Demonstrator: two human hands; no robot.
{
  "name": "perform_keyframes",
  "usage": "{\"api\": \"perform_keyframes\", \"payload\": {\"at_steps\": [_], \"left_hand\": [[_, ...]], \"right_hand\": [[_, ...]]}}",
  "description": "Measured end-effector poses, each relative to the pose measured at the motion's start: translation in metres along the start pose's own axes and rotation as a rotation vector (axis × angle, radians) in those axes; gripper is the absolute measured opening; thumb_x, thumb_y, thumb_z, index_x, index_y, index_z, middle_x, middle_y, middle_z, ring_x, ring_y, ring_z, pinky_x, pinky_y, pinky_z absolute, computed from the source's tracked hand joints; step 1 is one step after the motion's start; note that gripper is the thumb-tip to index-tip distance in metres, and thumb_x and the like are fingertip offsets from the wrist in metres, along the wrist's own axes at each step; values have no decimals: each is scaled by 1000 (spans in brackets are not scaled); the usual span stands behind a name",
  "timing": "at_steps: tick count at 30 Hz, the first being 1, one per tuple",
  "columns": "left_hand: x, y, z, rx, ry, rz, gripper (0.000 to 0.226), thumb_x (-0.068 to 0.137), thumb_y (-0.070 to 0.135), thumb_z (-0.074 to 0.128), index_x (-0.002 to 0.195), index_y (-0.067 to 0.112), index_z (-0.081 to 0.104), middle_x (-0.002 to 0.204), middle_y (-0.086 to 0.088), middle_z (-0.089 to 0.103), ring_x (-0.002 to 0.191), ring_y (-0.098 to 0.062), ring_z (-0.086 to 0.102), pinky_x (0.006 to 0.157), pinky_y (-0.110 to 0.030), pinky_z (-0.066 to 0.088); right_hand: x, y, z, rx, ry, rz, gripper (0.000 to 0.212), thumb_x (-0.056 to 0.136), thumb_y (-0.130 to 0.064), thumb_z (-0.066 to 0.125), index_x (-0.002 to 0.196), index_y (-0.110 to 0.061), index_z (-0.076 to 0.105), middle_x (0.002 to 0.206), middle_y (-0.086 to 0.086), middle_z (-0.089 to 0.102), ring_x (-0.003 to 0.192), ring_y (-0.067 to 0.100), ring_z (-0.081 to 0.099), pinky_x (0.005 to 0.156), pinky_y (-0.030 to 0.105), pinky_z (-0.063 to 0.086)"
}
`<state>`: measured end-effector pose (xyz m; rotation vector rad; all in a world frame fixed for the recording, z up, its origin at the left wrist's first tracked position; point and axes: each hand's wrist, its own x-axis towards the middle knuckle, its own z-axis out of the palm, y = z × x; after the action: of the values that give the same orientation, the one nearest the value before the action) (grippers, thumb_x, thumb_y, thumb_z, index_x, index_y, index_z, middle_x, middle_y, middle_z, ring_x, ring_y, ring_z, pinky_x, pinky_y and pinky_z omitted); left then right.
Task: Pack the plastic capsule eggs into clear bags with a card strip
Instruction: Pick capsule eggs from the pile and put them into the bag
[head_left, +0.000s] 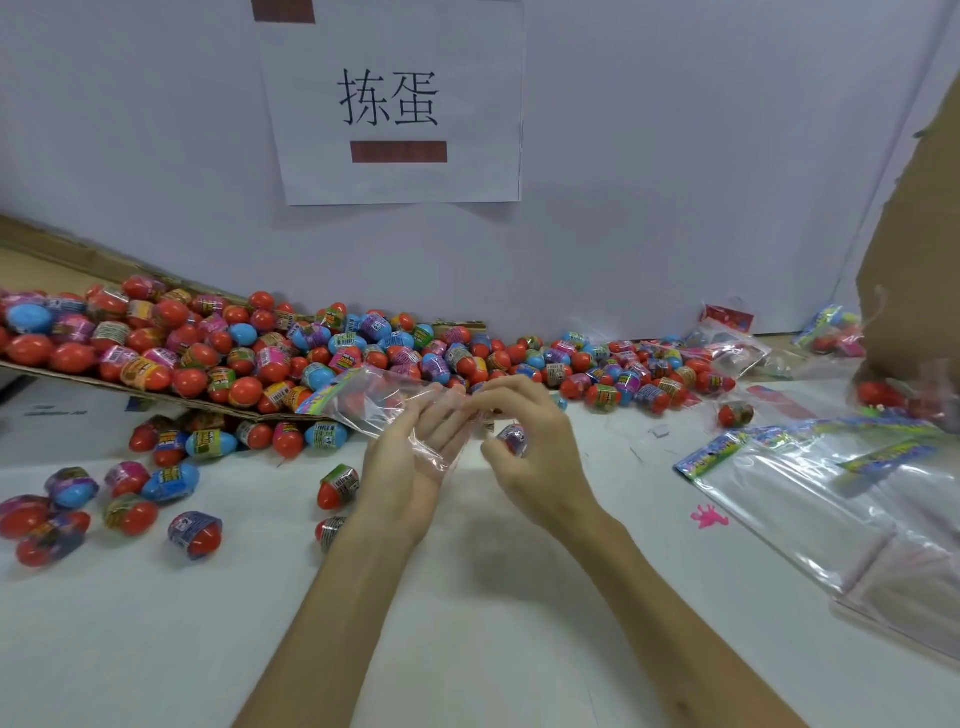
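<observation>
a white table (467, 623) carries a big egg pile (208, 353) on the left and a stack of empty bags (831, 499) on the right, so most of the packing looks undone. a few filled bags seem to lie far right, blurred. at centre a clear bag (384, 405) drapes over the flat, relaxed left hand (410, 467). the right hand (535, 447) pinches its mouth, lower fingers curled round one egg (513, 439) not yet inside.

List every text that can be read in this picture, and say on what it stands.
"拣蛋": on the white paper sheet on the wall.
Labels on the capsule eggs: too blurred to read.
Card strips on the clear bags: too blurred to read.
</observation>
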<state>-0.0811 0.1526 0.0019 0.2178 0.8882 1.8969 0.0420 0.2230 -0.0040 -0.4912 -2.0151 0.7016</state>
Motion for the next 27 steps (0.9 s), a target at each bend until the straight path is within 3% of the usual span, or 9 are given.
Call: {"api": "perform_keyframes", "payload": {"at_steps": [2, 4, 6, 8, 11, 16, 20, 23, 27], "left_hand": [[-1, 1, 1, 10, 11, 9, 30, 111, 21, 43, 130, 7, 61, 131, -18, 70, 113, -28, 73, 91, -37, 59], [-1, 1, 1, 1, 18, 14, 33, 111, 23, 43, 135, 6, 59, 131, -17, 70, 112, -29, 73, 90, -37, 59], [0, 1, 0, -10, 19, 5, 32, 111, 23, 44, 133, 7, 61, 130, -17, 71, 112, -30, 73, 88, -37, 60], [0, 2, 0, -19, 17, -7, 30, 110, 23, 45, 128, 8, 63, 130, -16, 71, 111, -29, 74, 84, -35, 61], [1, 3, 0, -36, 22, -12, 32, 110, 23, 47, 133, 8, 62, 128, -15, 72, 108, -29, 75, 83, -36, 60], [-1, 5, -1, -35, 22, 28, 36, 110, 26, 47, 140, 11, 57, 123, -10, 74, 101, -25, 77, 80, -33, 62], [-2, 4, -1, -25, 32, 68, 33, 110, 28, 47, 138, 16, 58, 132, -12, 69, 110, -26, 73, 87, -35, 59], [-3, 1, -1, 11, 15, 71, 28, 110, 31, 46, 133, 23, 60, 130, -7, 72, 100, -16, 77, 81, -32, 57], [-3, 0, 1, -6, -20, 25, 34, 110, 31, 45, 141, 26, 57, 130, -11, 71, 117, -26, 71, 85, -38, 59]], "right_hand": [[3, 6, -2, -53, 118, 99, 31, 77, -3, 58, 97, -22, 73, 100, -12, 64, 100, 5, 58, 85, 14, 44], [6, 15, -8, -88, 115, 239, 29, 81, -5, 63, 99, -26, 71, 104, -12, 64, 99, 3, 58, 88, 21, 50], [7, 25, -15, -175, -58, 368, 33, 81, -16, 68, 111, -29, 69, 115, -11, 61, 107, 7, 55, 97, 37, 50], [4, 32, -18, -293, -243, 412, 36, 83, -26, 71, 118, -33, 68, 120, -11, 60, 112, 12, 53, 101, 44, 47], [1, 36, -16, -293, -241, 384, 26, 87, -27, 72, 113, -32, 71, 109, -10, 63, 96, 9, 58, 91, 40, 53], [9, 23, -20, -36, 73, 299, 30, 85, -26, 82, 109, -29, 65, 99, -15, 65, 83, 5, 65, 69, 13, 52], [8, 6, -16, 161, 49, 127, 35, 77, -12, 84, 96, -24, 57, 93, -14, 63, 81, 12, 69, 66, 21, 58], [4, 4, -3, 79, 13, 28, 29, 75, -9, 86, 87, -15, 61, 96, -5, 62, 82, 15, 66, 65, 22, 57], [1, 9, 5, -73, -26, 20, 27, 77, -7, 86, 84, -14, 62, 100, -3, 57, 85, 12, 59, 69, 17, 54]]}}
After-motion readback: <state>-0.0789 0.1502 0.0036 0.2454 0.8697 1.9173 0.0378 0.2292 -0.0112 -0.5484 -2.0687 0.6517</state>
